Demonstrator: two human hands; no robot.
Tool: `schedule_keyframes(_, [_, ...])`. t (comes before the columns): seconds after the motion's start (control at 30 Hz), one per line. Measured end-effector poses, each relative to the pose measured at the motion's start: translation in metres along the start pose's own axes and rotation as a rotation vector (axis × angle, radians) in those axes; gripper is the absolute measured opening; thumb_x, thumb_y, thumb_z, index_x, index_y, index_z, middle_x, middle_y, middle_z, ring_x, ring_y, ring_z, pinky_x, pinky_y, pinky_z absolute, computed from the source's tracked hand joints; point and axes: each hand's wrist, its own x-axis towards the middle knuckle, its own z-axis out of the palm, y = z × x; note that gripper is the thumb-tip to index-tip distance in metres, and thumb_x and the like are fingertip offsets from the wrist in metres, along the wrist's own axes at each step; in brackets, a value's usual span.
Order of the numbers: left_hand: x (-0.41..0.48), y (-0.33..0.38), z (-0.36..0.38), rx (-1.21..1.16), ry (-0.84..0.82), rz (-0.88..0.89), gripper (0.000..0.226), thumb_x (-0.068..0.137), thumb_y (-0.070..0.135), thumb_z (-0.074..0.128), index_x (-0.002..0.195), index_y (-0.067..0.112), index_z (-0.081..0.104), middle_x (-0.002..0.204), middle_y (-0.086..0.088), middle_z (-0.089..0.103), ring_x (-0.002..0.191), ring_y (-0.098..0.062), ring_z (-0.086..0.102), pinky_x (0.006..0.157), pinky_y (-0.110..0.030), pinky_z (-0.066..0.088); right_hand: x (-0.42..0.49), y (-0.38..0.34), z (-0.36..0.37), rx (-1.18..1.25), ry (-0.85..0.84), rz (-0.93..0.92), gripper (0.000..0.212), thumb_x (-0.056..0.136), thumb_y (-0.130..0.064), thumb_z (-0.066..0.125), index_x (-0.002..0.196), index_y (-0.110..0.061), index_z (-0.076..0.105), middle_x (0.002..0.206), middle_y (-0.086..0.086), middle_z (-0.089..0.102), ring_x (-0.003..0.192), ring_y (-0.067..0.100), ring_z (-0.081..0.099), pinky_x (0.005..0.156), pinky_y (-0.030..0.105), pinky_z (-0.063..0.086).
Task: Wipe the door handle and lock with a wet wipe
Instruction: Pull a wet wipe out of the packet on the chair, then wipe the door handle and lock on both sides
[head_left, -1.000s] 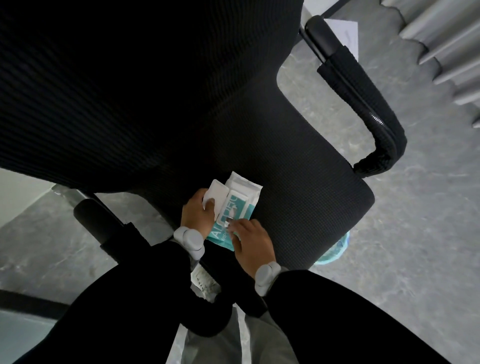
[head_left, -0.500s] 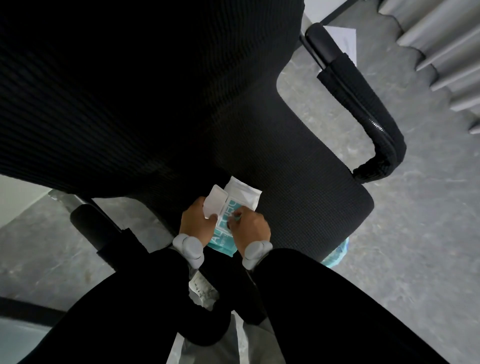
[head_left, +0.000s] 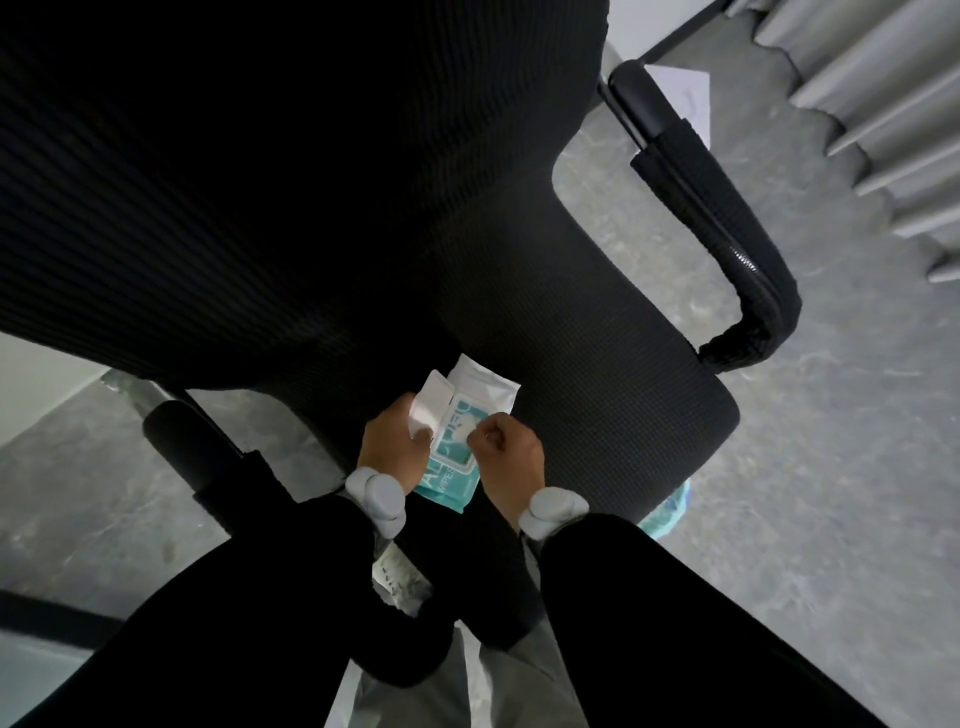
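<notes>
A teal and white wet wipe pack (head_left: 480, 395) lies on the seat of a black mesh office chair (head_left: 597, 374). My left hand (head_left: 392, 441) holds the pack's white flap (head_left: 430, 402) folded open to the left. My right hand (head_left: 506, 449) pinches a bit of white wipe (head_left: 466, 425) at the pack's opening. No door handle or lock is in view.
The chair's tall backrest (head_left: 260, 171) fills the upper left. Its padded armrests stand at the right (head_left: 727, 223) and the lower left (head_left: 192, 447). Grey floor (head_left: 831, 467) surrounds the chair, with pale curtain folds (head_left: 883, 104) at the upper right and a teal object (head_left: 667, 512) under the seat.
My right hand has moved up from the pack's lower part to its opening and closed its fingers on the wipe. My left hand keeps the flap open.
</notes>
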Motion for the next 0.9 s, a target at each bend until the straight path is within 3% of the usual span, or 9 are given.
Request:
schedule_keyframes(0.07, [-0.003,0.001,0.0,0.013,-0.003,-0.001,0.03,0.088,0.006,0.058,0.117,0.01,0.061,0.111,-0.014,0.07,0.102,-0.034,0.067,0.082,-0.031,0.049,-0.004,-0.004,-0.008,0.094,0.03,-0.016,0.012,0.084,-0.011,0.068,0.074,-0.014,0.063,0.062,-0.007,0.054,0.053,0.001,0.047,0.059,0.021,0.04])
schedule_keyframes(0.17, [-0.009,0.006,-0.004,0.004,-0.03,-0.032,0.039,0.087,0.008,0.06,0.125,0.014,0.057,0.114,-0.011,0.069,0.1,-0.03,0.066,0.077,-0.03,0.046,-0.007,-0.017,-0.02,0.201,0.01,-0.053,0.005,0.087,-0.013,0.067,0.082,-0.013,0.066,0.092,0.005,0.063,0.077,0.012,0.06,0.075,0.032,0.051])
schedule_keyframes(0.27, [-0.026,0.021,-0.015,-0.149,0.008,-0.017,0.062,0.082,0.008,0.068,0.139,0.024,0.048,0.132,-0.001,0.06,0.114,-0.021,0.06,0.09,-0.034,0.05,-0.015,-0.05,-0.04,0.475,-0.101,0.028,0.016,0.094,-0.011,0.056,0.078,-0.013,0.062,0.096,-0.006,0.07,0.088,0.017,0.065,0.083,0.04,0.055])
schedule_keyframes(0.4, [-0.062,0.059,-0.041,-0.494,0.07,0.036,0.039,0.084,0.005,0.062,0.112,0.032,0.066,0.113,0.006,0.07,0.103,-0.017,0.066,0.082,-0.029,0.053,-0.044,-0.108,-0.073,0.666,-0.257,0.051,0.021,0.098,-0.008,0.05,0.08,-0.01,0.063,0.09,0.011,0.068,0.087,0.022,0.066,0.086,0.043,0.056])
schedule_keyframes(0.47, [-0.091,0.086,-0.072,-0.686,0.148,0.074,0.033,0.088,0.001,0.056,0.1,0.028,0.071,0.096,-0.003,0.075,0.092,-0.022,0.07,0.079,-0.039,0.057,-0.066,-0.147,-0.088,0.65,-0.324,-0.018,0.021,0.098,-0.011,0.053,0.082,-0.013,0.067,0.093,0.015,0.07,0.089,0.026,0.067,0.088,0.046,0.056])
schedule_keyframes(0.57, [-0.148,0.123,-0.121,-0.961,0.178,0.111,0.026,0.098,0.002,0.046,0.108,0.009,0.07,0.1,-0.022,0.074,0.091,-0.029,0.071,0.075,-0.039,0.059,-0.104,-0.197,-0.106,0.602,-0.405,-0.159,0.016,0.096,-0.009,0.056,0.089,-0.008,0.071,0.097,0.021,0.073,0.088,0.028,0.07,0.087,0.044,0.057])
schedule_keyframes(0.7, [-0.239,0.154,-0.187,-1.272,0.224,0.117,0.038,0.101,0.031,0.041,0.114,0.009,0.07,0.101,-0.015,0.077,0.087,-0.025,0.072,0.071,-0.034,0.057,-0.174,-0.265,-0.135,0.442,-0.53,-0.437,0.013,0.089,0.001,0.066,0.081,-0.007,0.072,0.082,0.011,0.074,0.079,0.02,0.07,0.074,0.029,0.057])
schedule_keyframes(0.8, [-0.313,0.161,-0.225,-1.373,0.376,0.202,0.028,0.1,0.016,0.048,0.104,0.002,0.071,0.092,-0.019,0.076,0.073,-0.019,0.073,0.061,-0.027,0.059,-0.24,-0.306,-0.155,0.347,-0.65,-0.619,0.008,0.081,0.0,0.075,0.078,-0.006,0.07,0.075,0.006,0.072,0.071,0.018,0.068,0.069,0.025,0.056])
schedule_keyframes(0.9, [-0.379,0.155,-0.245,-1.393,0.616,0.246,0.022,0.096,0.013,0.055,0.091,0.005,0.075,0.086,-0.018,0.076,0.074,-0.021,0.073,0.063,-0.025,0.058,-0.296,-0.327,-0.165,0.312,-0.755,-0.688,0.022,0.077,-0.003,0.079,0.089,-0.007,0.06,0.081,0.009,0.071,0.074,0.024,0.07,0.07,0.032,0.059])
